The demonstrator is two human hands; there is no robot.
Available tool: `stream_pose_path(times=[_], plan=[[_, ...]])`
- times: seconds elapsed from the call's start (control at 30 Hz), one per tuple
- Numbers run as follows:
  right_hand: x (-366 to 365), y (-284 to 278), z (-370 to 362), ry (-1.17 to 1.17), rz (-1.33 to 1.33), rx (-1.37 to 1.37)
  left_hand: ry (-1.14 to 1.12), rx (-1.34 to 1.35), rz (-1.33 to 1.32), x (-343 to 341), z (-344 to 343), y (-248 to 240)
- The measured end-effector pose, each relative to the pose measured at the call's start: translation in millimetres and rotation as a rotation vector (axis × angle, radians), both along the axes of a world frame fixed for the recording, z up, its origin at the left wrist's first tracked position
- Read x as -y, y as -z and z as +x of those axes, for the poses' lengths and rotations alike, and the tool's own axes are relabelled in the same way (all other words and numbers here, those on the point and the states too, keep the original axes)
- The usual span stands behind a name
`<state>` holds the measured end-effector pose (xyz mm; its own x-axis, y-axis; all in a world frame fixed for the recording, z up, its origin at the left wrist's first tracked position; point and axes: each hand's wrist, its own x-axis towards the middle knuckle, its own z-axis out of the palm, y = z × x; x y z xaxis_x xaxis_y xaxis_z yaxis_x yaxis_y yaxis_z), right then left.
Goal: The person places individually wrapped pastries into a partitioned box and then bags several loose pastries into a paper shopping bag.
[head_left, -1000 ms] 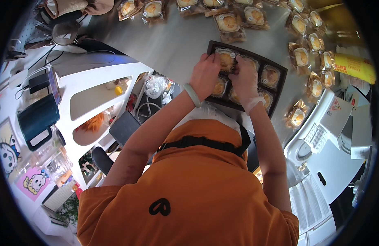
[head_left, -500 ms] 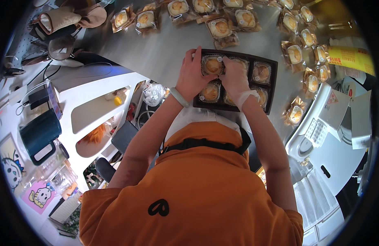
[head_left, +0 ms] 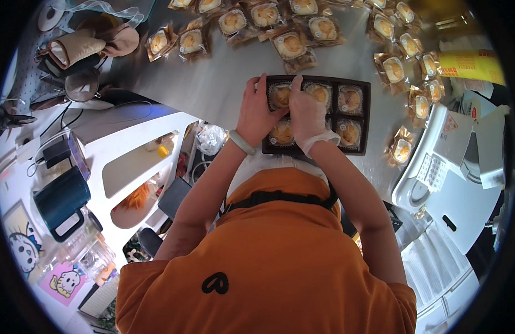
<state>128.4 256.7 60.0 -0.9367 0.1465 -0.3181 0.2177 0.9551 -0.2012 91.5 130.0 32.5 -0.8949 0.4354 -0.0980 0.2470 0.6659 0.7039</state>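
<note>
Snugly, golden pastries (head_left: 350,101) in a dark compartmented tray (head_left: 366,119).

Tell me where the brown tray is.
In the head view, the tray lies upper right of centre on the metal table, left hand at its left edge, right hand over it.

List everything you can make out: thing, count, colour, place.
Tray: one, dark brown, centre
Tray pastries: five visible, golden, in compartments
Wrapped pastries: over a dozen, golden, far and right counter
Counter: one, grey, beneath tray
Package: one, yellow, upper right
Keypad device: one, white, right
Slotted board: one, white, right
Mug: one, dark teal, left
Shelf unit: one, white, left
Mitts: number unclear, beige, upper left
Bracelet: one, pale, left wrist
Shirt: one, orange, lower centre
Left grip: one, bare, tray's left edge
Right grip: one, gloved, over tray
</note>
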Motion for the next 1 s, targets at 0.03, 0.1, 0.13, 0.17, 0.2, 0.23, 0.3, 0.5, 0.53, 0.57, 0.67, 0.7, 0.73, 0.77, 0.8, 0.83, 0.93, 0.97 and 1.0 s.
stream_pose_path(times=[0.03,0.1,0.13,0.17,0.2,0.23,0.3,0.5,0.53,0.57,0.67,0.7,0.73,0.77,0.8,0.83,0.93,0.97,1.0], plan=[[1,-3,0,-0.011,0.024,0.006,-0.001,0.015,0.002,2,0,2],[1,-6,3,-0.059,0.069,-0.011,0.003,0.037,0.017,5,-3,7],[1,-6,6,-0.083,0.092,-0.018,-0.004,0.045,0.051,6,-4,8],[-7,-2,12,-0.071,0.105,-0.097,-0.014,0.053,0.086,8,-3,8],[-20,4,22,-0.067,0.116,-0.175,-0.032,0.061,0.117,13,-2,8],[-35,7,31,-0.064,0.125,-0.254,-0.039,0.088,0.12,18,1,11],[-82,4,46,0.237,-0.072,-0.409,-0.058,0.14,0.125,31,10,19],[-155,59,115,0.656,-0.82,-0.287,-0.141,0.564,0.535,34,30,28],[-142,61,118,0.672,-0.835,-0.36,-0.118,0.455,0.493,33,31,35],[-129,60,120,0.686,-0.853,-0.429,-0.1,0.346,0.448,35,34,48],[-109,56,132,0.759,-0.869,-0.338,-0.027,0.325,0.314,42,27,43],[-101,51,136,0.744,-0.821,-0.353,-0.003,0.37,0.269,45,22,32],[-96,47,140,0.759,-0.814,-0.354,0.031,0.383,0.196,46,16,20],[-90,42,143,0.774,-0.811,-0.354,0.064,0.395,0.119,47,8,4],[-86,39,145,0.789,-0.808,-0.353,0.097,0.406,0.042,46,2,-4],[-81,38,145,0.727,-0.441,-0.4,0.057,-0.065,-0.093,47,2,19],[-83,2,104,0.425,-0.144,-0.53,0.232,-0.4,-0.022,0,-11,-20],[-86,7,91,0.31,-0.053,-0.542,0.307,-0.456,-0.022,-17,-15,-16],[-91,14,76,0.194,0.036,-0.551,0.381,-0.511,-0.024,-34,-20,-11]])
